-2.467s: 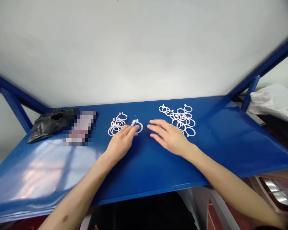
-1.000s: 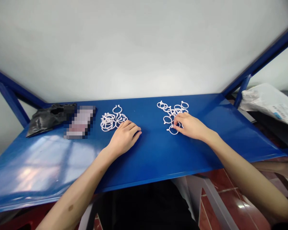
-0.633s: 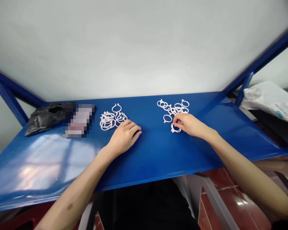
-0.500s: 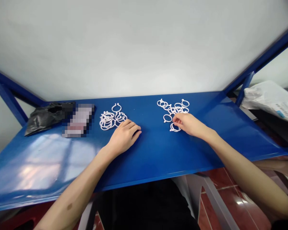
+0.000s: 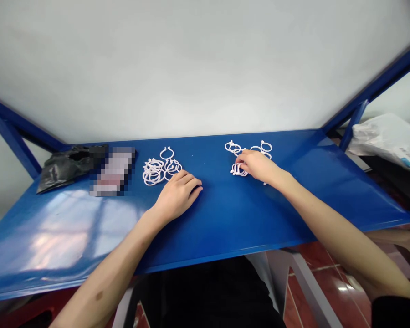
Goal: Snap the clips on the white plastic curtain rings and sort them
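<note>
left ring heap (image 5: 152, 173): white, knobbed, overlapping | ring bunch (image 5: 237, 171): white, closely overlapped | loose rings (image 5: 266, 151): flat, farther right

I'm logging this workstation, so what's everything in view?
Left rings: several, white, left of centre
Right rings: several, white, right of centre
Table: one, blue, centre
Plastic bag: one, black, table's left
Pixelated item: one, greyish, beside plastic bag
Translucent bag: one, whitish, far right
Frame bars: several, blue, both sides
Panel: one, grey, behind
Floor tiles: several, red, lower right
Supports: two, grey, below table
Partly hidden object: one, red, lower left
Clothing: black, bottom
Left hand: one, beside left rings
Right hand: one, pinching right rings
</note>
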`<move>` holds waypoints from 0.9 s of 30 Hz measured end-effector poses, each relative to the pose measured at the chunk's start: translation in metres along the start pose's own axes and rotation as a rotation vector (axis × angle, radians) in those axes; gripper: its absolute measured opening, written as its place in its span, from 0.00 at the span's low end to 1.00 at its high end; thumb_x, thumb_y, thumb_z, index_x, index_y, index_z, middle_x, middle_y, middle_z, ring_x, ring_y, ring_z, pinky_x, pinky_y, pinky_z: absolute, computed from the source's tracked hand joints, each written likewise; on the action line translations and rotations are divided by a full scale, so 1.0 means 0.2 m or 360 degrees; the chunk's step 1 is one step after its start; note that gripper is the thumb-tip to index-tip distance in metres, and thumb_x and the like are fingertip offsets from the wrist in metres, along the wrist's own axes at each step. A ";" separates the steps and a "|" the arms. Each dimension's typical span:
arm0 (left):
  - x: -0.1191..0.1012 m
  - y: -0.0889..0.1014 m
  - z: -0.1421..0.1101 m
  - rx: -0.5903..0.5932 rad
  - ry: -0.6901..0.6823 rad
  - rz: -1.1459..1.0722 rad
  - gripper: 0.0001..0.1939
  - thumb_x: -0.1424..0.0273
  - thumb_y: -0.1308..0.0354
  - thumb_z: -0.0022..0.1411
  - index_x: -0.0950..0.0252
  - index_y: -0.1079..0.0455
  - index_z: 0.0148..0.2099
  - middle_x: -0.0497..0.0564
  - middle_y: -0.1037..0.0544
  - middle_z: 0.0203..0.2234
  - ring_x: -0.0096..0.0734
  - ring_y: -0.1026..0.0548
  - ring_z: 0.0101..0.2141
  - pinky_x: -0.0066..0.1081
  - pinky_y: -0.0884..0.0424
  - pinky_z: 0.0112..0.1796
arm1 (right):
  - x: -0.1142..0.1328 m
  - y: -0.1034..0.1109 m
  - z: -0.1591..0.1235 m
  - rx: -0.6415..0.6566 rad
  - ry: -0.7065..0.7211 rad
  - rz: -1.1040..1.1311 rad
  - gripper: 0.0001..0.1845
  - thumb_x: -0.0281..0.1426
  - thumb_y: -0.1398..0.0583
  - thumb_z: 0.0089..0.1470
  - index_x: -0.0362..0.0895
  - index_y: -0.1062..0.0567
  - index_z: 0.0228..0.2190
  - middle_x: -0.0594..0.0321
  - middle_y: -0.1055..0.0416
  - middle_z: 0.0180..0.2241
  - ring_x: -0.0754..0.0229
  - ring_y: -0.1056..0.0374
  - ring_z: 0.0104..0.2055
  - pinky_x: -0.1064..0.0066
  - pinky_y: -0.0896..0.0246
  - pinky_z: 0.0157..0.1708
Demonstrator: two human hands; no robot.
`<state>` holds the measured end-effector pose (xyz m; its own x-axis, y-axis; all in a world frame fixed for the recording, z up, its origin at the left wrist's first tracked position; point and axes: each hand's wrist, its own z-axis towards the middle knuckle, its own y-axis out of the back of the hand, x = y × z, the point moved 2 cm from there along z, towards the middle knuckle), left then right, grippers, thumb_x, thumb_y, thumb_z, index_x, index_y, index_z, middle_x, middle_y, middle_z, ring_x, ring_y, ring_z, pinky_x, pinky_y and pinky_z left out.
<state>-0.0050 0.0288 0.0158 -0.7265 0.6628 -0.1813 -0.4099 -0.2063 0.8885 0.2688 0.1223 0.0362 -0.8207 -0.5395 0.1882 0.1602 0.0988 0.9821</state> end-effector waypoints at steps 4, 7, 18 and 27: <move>-0.01 -0.01 0.00 -0.0012 -0.0021 0.0017 0.10 0.69 0.46 0.72 0.66 0.24 0.44 0.54 0.19 0.37 0.40 0.26 0.40 0.41 0.26 0.45 | 0.06 -0.02 0.00 -0.0018 0.0005 0.0033 0.13 0.24 0.44 0.60 0.41 0.20 0.39 0.54 0.22 0.40 0.53 0.27 0.41 0.63 0.35 0.40; -0.02 0.00 0.00 -0.0042 -0.0059 0.0024 0.10 0.69 0.47 0.72 0.65 0.25 0.44 0.54 0.19 0.37 0.38 0.26 0.39 0.40 0.26 0.44 | 0.13 -0.03 0.01 -0.0027 -0.0017 0.0069 0.10 0.24 0.43 0.59 0.41 0.20 0.35 0.55 0.22 0.36 0.55 0.27 0.38 0.65 0.36 0.38; -0.23 -0.05 -0.01 -0.0076 -0.0378 0.0300 0.11 0.75 0.53 0.74 0.66 0.29 0.49 0.57 0.20 0.43 0.37 0.22 0.39 0.37 0.27 0.40 | 0.48 -0.07 0.06 0.0127 -0.0374 0.0216 0.06 0.30 0.39 0.55 0.44 0.20 0.29 0.55 0.20 0.30 0.52 0.24 0.35 0.66 0.37 0.32; -0.10 -0.05 -0.02 0.0051 -0.0254 0.0006 0.13 0.77 0.54 0.73 0.65 0.29 0.49 0.55 0.22 0.42 0.37 0.24 0.41 0.37 0.23 0.43 | 0.53 -0.01 -0.04 -0.0027 0.0028 0.0093 0.13 0.38 0.44 0.67 0.43 0.24 0.44 0.52 0.24 0.47 0.55 0.25 0.36 0.65 0.35 0.32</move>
<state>0.0117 0.0149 0.0101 -0.6300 0.7686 -0.1109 -0.3878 -0.1876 0.9025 0.1869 0.0579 0.0536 -0.8000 -0.5476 0.2452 0.2172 0.1166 0.9691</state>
